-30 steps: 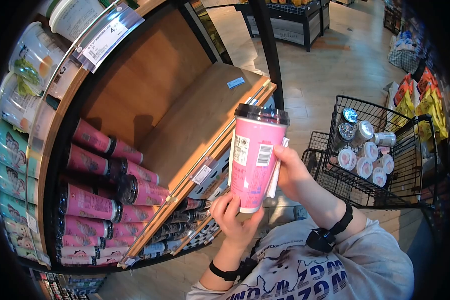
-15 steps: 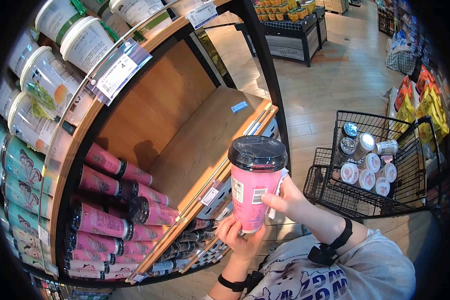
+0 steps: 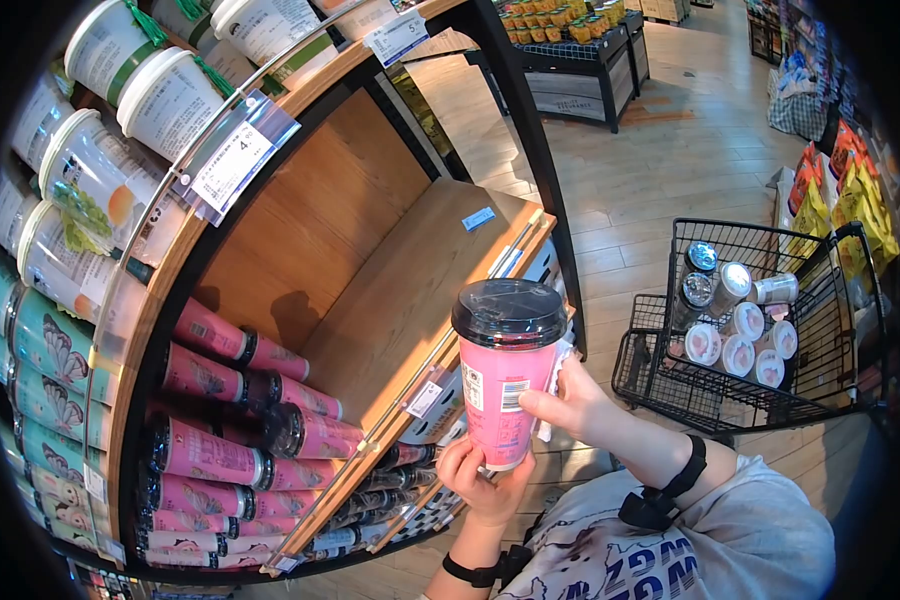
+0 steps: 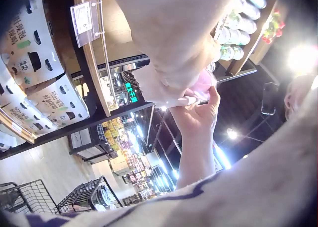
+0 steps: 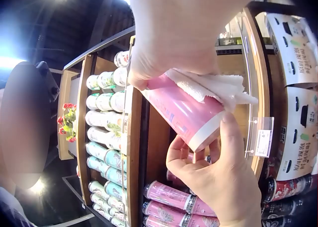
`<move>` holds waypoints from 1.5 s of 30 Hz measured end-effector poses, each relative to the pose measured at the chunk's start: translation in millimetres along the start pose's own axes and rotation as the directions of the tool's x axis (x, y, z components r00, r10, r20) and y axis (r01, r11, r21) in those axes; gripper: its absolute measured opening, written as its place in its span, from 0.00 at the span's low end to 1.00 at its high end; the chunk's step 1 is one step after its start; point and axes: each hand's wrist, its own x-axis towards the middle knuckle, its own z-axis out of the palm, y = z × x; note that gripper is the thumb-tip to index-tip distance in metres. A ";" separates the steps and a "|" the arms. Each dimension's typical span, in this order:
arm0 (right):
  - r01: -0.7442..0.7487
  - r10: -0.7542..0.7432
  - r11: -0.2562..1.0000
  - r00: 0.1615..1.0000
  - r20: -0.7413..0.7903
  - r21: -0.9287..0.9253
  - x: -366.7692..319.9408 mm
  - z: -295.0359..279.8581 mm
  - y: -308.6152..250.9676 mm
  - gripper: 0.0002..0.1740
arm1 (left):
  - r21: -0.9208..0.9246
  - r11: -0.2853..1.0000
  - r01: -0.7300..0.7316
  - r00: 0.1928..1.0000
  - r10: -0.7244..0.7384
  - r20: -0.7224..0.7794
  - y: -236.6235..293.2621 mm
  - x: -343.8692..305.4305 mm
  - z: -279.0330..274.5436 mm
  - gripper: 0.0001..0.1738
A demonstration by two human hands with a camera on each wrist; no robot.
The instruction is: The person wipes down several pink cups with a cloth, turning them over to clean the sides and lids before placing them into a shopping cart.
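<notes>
I hold a tall pink cup (image 3: pixel 505 395) with a black lid upright in front of the wooden shelf (image 3: pixel 400 280). My left hand (image 3: pixel 482 468) grips the cup's base from below. My right hand (image 3: pixel 560 400) grips its side, thumb on the front, and presses a white cloth (image 3: pixel 558 372) against it. In the right wrist view the right hand (image 5: pixel 174 38) holds the white cloth (image 5: pixel 213 85) on the pink cup (image 5: pixel 181 110), and the left hand (image 5: pixel 213 180) curls round its bottom rim. The left wrist view shows the pink cup (image 4: pixel 204 82) and my right hand (image 4: pixel 196 115).
Pink cups (image 3: pixel 220 400) lie stacked on their sides at the shelf's left end. White tubs (image 3: pixel 150 90) stand on the shelf above, and teal cups (image 3: pixel 40 340) fill the far left. A black wire cart (image 3: pixel 820 330) with several cups stands on the wooden floor to the right.
The pink cup has come lower and closer to my chest, its lid now tipped more toward me. Both hands keep their hold.
</notes>
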 end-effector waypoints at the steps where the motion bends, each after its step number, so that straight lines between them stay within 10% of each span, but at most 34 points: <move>1: 0.027 -0.027 1.000 1.000 -0.013 0.012 0.5 0.6 0.7 0.39 | -0.004 1.000 0.002 0.999 -0.002 -0.042 -1.1 -0.8 1.1 0.41; 45: -0.017 0.017 1.000 1.000 -0.018 0.014 -1.6 2.0 0.5 0.37 | -0.020 0.999 0.032 0.999 -0.031 0.042 5.6 2.2 -4.0 0.44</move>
